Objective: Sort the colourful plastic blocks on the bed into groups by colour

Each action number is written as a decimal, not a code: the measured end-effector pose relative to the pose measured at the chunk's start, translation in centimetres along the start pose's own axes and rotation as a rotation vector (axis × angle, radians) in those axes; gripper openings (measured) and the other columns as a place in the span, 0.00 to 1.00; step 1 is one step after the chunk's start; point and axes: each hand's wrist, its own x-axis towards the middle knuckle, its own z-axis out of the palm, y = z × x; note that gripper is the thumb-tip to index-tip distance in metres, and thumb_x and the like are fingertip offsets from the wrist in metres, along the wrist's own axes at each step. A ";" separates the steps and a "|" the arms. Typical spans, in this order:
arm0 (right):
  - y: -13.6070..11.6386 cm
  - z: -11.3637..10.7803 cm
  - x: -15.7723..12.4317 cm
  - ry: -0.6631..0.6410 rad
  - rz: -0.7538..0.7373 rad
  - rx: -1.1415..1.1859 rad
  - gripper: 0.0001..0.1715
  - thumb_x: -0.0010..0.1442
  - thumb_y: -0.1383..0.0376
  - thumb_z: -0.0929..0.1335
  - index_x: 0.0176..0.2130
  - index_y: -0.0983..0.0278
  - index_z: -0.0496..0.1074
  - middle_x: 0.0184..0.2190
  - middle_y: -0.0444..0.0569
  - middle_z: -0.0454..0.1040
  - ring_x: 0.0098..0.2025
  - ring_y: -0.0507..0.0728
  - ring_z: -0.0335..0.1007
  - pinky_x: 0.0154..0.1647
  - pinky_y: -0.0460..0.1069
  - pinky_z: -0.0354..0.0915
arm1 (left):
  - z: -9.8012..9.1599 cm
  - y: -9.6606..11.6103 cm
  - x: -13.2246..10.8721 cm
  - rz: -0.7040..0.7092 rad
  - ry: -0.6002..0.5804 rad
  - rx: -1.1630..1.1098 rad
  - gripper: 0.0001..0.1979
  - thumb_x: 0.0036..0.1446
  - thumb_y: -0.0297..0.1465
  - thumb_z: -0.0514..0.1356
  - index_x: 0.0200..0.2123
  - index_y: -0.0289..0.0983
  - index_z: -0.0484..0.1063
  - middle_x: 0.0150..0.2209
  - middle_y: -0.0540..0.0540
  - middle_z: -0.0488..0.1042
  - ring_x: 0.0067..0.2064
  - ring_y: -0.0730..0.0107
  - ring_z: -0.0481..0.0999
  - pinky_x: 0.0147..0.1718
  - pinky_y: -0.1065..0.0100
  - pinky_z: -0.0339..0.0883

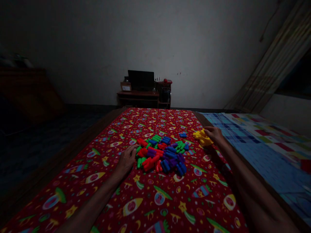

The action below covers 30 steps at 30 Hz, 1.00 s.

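Observation:
A mixed heap of small plastic toy pieces (pixel 159 155) in red, green, blue and purple lies on the red patterned cloth (pixel 136 207). At the heap's left edge is my left hand (pixel 126 159), its fingers stretched out and reaching the outer red and green pieces. Off to the right, yellow plastic pieces (pixel 202 137) are gathered in a separate cluster. My right hand (pixel 214 134) has its fingertips closed at the upper right of that cluster, on a yellow piece partly hidden by the fingers. One blue piece (pixel 182 135) lies between the heap and the yellow cluster.
Blue and checkered bedding (pixel 245 145) lies along the right side. Against the far wall stands a low desk (pixel 138 94) with a dark monitor (pixel 141 80). A curtain (pixel 272 68) hangs at the right, and a wooden cabinet (pixel 26 94) stands at the left. The room is dim.

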 end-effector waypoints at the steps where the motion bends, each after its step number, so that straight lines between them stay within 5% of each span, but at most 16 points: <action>1: 0.4 0.0 -0.1 -0.007 0.000 -0.037 0.20 0.51 0.64 0.65 0.40 0.68 0.80 0.37 0.55 0.81 0.38 0.62 0.78 0.40 0.52 0.71 | 0.0 0.0 0.0 -0.003 0.001 0.000 0.23 0.57 0.39 0.46 0.43 0.35 0.75 0.47 0.40 0.77 0.49 0.59 0.75 0.50 0.58 0.68; 9: 1.6 0.2 -0.6 0.024 -0.038 -0.181 0.19 0.52 0.64 0.64 0.38 0.66 0.81 0.38 0.56 0.81 0.40 0.60 0.77 0.41 0.50 0.69 | 0.2 -0.3 0.0 0.014 0.015 -0.014 0.22 0.57 0.38 0.46 0.44 0.36 0.75 0.47 0.41 0.77 0.49 0.60 0.75 0.51 0.59 0.67; 14: 3.1 -0.5 -0.4 0.186 0.000 -0.151 0.20 0.53 0.60 0.62 0.36 0.66 0.80 0.33 0.56 0.81 0.39 0.62 0.76 0.41 0.52 0.68 | 0.3 -0.4 0.0 0.017 0.012 -0.026 0.21 0.56 0.37 0.47 0.44 0.37 0.75 0.47 0.42 0.77 0.49 0.61 0.75 0.51 0.60 0.67; 18: 4.7 -0.9 -1.2 0.210 0.036 -0.115 0.29 0.59 0.52 0.57 0.31 0.68 0.77 0.27 0.56 0.78 0.36 0.62 0.75 0.38 0.52 0.67 | 0.3 -0.4 0.0 0.018 0.023 -0.040 0.21 0.57 0.38 0.47 0.43 0.37 0.75 0.47 0.42 0.77 0.48 0.60 0.75 0.50 0.59 0.68; 24: 5.2 0.8 -2.6 0.021 0.003 0.062 0.38 0.62 0.45 0.51 0.40 0.67 0.76 0.41 0.60 0.78 0.47 0.63 0.74 0.47 0.52 0.66 | 0.2 -0.4 0.0 0.005 0.005 -0.008 0.22 0.57 0.38 0.46 0.44 0.36 0.75 0.47 0.41 0.77 0.49 0.60 0.75 0.51 0.59 0.67; 30: 3.2 0.9 -2.3 0.127 0.034 0.024 0.42 0.62 0.42 0.50 0.45 0.69 0.74 0.47 0.64 0.75 0.50 0.65 0.71 0.52 0.55 0.64 | 0.1 0.0 -0.1 -0.001 -0.001 -0.017 0.23 0.57 0.38 0.46 0.44 0.36 0.75 0.48 0.41 0.77 0.49 0.59 0.75 0.51 0.58 0.68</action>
